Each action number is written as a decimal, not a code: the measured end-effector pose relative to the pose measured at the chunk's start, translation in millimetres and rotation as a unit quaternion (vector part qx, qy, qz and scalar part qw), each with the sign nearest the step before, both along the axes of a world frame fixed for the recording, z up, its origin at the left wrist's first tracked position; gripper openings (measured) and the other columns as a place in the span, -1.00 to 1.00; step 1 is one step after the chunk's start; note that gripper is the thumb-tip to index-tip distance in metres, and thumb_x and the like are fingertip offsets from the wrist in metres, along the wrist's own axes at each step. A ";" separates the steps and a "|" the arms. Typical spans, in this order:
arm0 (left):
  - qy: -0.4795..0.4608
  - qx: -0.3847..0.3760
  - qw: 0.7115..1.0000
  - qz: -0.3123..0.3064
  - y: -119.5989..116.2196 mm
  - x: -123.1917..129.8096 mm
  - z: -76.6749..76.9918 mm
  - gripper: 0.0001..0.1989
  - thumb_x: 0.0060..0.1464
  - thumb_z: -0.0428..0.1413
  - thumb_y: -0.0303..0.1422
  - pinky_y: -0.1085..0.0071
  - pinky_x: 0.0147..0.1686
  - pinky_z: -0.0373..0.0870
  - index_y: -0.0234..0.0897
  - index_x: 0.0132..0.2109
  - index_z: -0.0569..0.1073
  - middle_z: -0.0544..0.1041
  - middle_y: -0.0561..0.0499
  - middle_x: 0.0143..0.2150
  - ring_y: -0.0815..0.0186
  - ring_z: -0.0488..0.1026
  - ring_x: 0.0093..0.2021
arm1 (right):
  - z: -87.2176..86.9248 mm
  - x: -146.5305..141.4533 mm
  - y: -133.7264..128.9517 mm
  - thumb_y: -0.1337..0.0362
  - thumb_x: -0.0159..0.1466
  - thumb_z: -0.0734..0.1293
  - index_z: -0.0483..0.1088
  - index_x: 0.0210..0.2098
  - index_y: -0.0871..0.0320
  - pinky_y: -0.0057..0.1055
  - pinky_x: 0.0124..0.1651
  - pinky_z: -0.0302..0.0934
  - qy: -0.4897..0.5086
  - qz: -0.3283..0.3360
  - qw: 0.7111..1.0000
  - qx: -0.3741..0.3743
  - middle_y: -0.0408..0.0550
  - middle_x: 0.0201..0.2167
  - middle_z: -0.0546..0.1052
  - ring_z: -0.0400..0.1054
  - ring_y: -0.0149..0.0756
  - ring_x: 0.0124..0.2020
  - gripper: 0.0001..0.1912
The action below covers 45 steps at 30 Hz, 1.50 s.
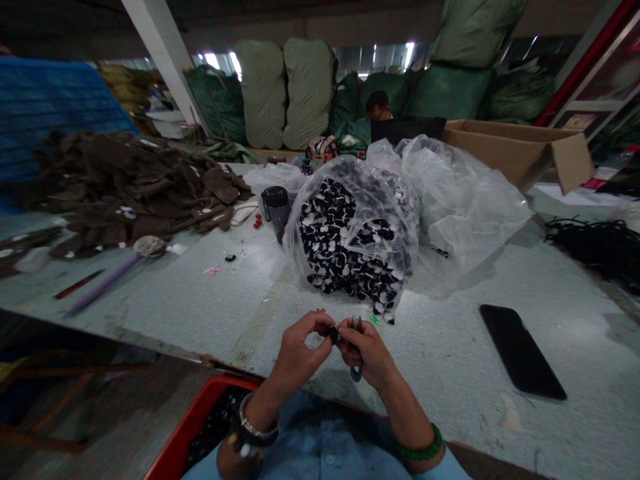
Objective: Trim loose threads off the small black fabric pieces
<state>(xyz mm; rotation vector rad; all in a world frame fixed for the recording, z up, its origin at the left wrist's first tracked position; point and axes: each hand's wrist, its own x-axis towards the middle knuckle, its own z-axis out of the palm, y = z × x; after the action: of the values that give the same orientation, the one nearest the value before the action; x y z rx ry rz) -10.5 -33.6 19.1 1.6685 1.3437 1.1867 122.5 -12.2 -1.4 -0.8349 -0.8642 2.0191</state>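
Left hand (296, 348) holds one black piece (334, 335), right hand (371, 353) one cutter (356, 373)

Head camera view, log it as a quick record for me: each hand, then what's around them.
Left hand: pinching a small black piece
Right hand: holding snips, fingertips at the same piece
Ahead: clear plastic bag of black-and-white pieces
Table left: brown fabric pile, purple stick
Table right: dark phone, lying flat
Below table edge: red bin, contents partly hidden
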 end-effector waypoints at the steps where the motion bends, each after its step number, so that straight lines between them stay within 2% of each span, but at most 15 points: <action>1: 0.038 0.018 0.999 0.024 -1.0 0.7 -0.3 -0.89 -0.12 0.01 -0.46 0.41 -0.30 0.29 -0.28 -0.34 0.35 0.40 0.03 -0.41 0.37 0.35 -0.38 | -0.4 -0.2 0.8 0.24 0.04 0.25 0.17 -0.55 0.20 -0.63 -0.75 -0.35 -0.026 -0.009 1.000 0.014 -0.31 -0.76 0.17 -0.18 -0.65 -0.80 -0.83; 3: 0.086 0.044 0.992 0.079 -1.8 2.0 -2.2 -0.89 -0.10 -0.01 -0.44 0.43 -0.32 0.29 -0.27 -0.34 0.36 0.42 0.04 -0.42 0.38 0.36 -0.39 | -0.4 -0.1 1.5 0.22 0.06 0.22 0.17 -0.56 0.19 -0.62 -0.75 -0.26 -0.106 -0.068 0.989 0.078 -0.30 -0.74 0.18 -0.13 -0.62 -0.78 -0.82; 4: 0.097 0.049 0.989 0.103 -1.6 2.4 -3.4 -0.89 -0.10 -0.01 -0.44 0.43 -0.32 0.29 -0.27 -0.34 0.35 0.43 0.04 -0.42 0.38 0.36 -0.40 | 0.2 0.1 0.9 0.22 0.06 0.22 0.18 -0.56 0.19 -0.61 -0.73 -0.19 -0.159 -0.110 0.973 0.126 -0.29 -0.73 0.19 -0.08 -0.60 -0.76 -0.82; 6: 0.102 0.046 0.984 0.137 -0.2 3.1 -5.0 -0.88 -0.10 0.00 -0.42 0.44 -0.34 0.29 -0.26 -0.31 0.34 0.43 0.05 -0.43 0.39 0.38 -0.41 | 2.6 0.2 -2.4 0.23 0.06 0.22 0.20 -0.58 0.20 -0.59 -0.65 -0.07 -0.264 -0.175 0.919 0.234 -0.26 -0.70 0.20 0.02 -0.56 -0.69 -0.82; 7: 0.101 0.041 0.983 0.146 0.7 3.5 -5.3 -0.86 -0.10 0.00 -0.41 0.45 -0.35 0.30 -0.26 -0.30 0.32 0.43 0.06 -0.44 0.39 0.38 -0.42 | 4.0 0.0 -5.0 0.25 0.06 0.22 0.22 -0.57 0.20 -0.58 -0.62 -0.04 -0.307 -0.187 0.889 0.282 -0.25 -0.69 0.21 0.06 -0.54 -0.67 -0.84; 10: 0.095 0.023 0.985 0.141 2.6 5.8 -3.5 -0.80 -0.08 0.00 -0.41 0.46 -0.36 0.30 -0.25 -0.22 0.27 0.43 0.10 -0.48 0.40 0.39 -0.44 | 6.5 -2.0 -12.3 0.29 0.08 0.20 0.24 -0.51 0.19 -0.57 -0.55 0.03 -0.394 -0.171 0.821 0.377 -0.23 -0.64 0.26 0.13 -0.51 -0.63 -0.91; 14: 0.107 0.032 0.986 0.125 1.2 10.0 -2.8 -0.79 -0.06 -0.02 -0.42 0.45 -0.35 0.31 -0.24 -0.19 0.23 0.43 0.10 -0.48 0.40 0.40 -0.44 | 2.8 -4.5 -12.6 0.31 0.10 0.17 0.25 -0.42 0.20 -0.53 -0.44 0.11 -0.475 -0.181 0.750 0.423 -0.12 -0.53 0.36 0.25 -0.44 -0.52 -0.92; 18: 0.149 0.093 0.976 0.128 -0.9 13.2 -12.8 -0.79 -0.07 -0.01 -0.44 0.42 -0.35 0.31 -0.22 -0.20 0.27 0.46 0.06 -0.45 0.36 0.41 -0.42 | -0.1 -3.4 -6.4 0.35 0.10 0.16 0.26 -0.41 0.22 -0.50 -0.40 0.11 -0.544 -0.172 0.703 0.425 -0.05 -0.49 0.39 0.28 -0.37 -0.48 -0.91; 23: 0.149 0.129 0.971 0.133 2.1 15.8 -22.5 -0.81 -0.09 -0.01 -0.46 0.36 -0.27 0.30 -0.22 -0.24 0.34 0.47 -0.03 -0.33 0.29 0.40 -0.30 | 2.1 -0.8 -3.0 0.40 0.09 0.14 0.25 -0.42 0.21 -0.48 -0.40 0.08 -0.552 -0.155 0.695 0.435 -0.06 -0.50 0.39 0.27 -0.35 -0.46 -0.91; 29: 0.079 0.028 0.989 0.120 6.1 15.4 -18.5 -0.78 -0.11 0.00 -0.44 0.38 -0.34 0.33 -0.23 -0.22 0.30 0.45 0.03 -0.39 0.32 0.41 -0.38 | -1.2 -4.1 -6.9 0.43 0.10 0.10 0.22 -0.49 0.19 -0.51 -0.46 0.05 -0.523 -0.160 0.710 0.444 -0.10 -0.57 0.36 0.25 -0.38 -0.53 -0.89; 31: 0.064 0.017 0.990 0.124 6.7 14.9 -20.3 -0.81 -0.11 0.00 -0.43 0.39 -0.34 0.34 -0.22 -0.25 0.31 0.46 0.04 -0.39 0.32 0.42 -0.37 | -5.6 -6.0 -6.3 0.42 0.10 0.11 0.21 -0.50 0.18 -0.51 -0.48 0.05 -0.528 -0.174 0.697 0.452 -0.11 -0.58 0.36 0.25 -0.38 -0.55 -0.89; 36: 0.049 0.015 0.991 0.124 13.3 13.8 -24.8 -0.82 -0.14 0.03 -0.43 0.38 -0.36 0.37 -0.19 -0.28 0.33 0.49 0.06 -0.41 0.29 0.45 -0.38 | -18.7 -8.6 2.1 0.43 0.09 0.12 0.23 -0.48 0.16 -0.49 -0.51 0.05 -0.549 -0.215 0.632 0.502 -0.08 -0.57 0.39 0.29 -0.34 -0.54 -0.89; 38: 0.043 0.028 0.990 0.132 15.6 12.8 -26.1 -0.81 -0.16 0.05 -0.43 0.38 -0.38 0.38 -0.18 -0.29 0.35 0.50 0.06 -0.41 0.28 0.45 -0.40 | -23.2 -9.3 4.5 0.44 0.09 0.11 0.21 -0.50 0.15 -0.49 -0.53 0.04 -0.546 -0.226 0.616 0.520 -0.09 -0.60 0.39 0.30 -0.34 -0.56 -0.87; 43: 0.037 0.092 0.981 0.166 15.1 10.1 -32.1 -0.84 -0.20 0.09 -0.41 0.38 -0.39 0.38 -0.17 -0.35 0.39 0.51 0.03 -0.42 0.26 0.45 -0.43 | -28.9 -9.8 4.3 0.43 0.09 0.09 0.17 -0.51 0.13 -0.50 -0.56 0.04 -0.512 -0.254 0.619 0.539 -0.12 -0.63 0.38 0.30 -0.35 -0.61 -0.88; 45: 0.027 0.083 0.983 0.159 13.0 10.0 -30.7 -0.86 -0.20 0.09 -0.39 0.38 -0.36 0.37 -0.16 -0.36 0.40 0.51 0.04 -0.42 0.26 0.45 -0.41 | -28.4 -9.0 3.4 0.44 0.08 0.10 0.17 -0.51 0.13 -0.50 -0.56 0.05 -0.506 -0.255 0.624 0.538 -0.13 -0.64 0.38 0.30 -0.35 -0.62 -0.88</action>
<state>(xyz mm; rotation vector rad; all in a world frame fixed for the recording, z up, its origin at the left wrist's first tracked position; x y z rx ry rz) -0.5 -20.7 -11.6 1.6508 1.6290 1.4806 113.4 -8.8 -29.8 -1.2010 -1.8553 0.1191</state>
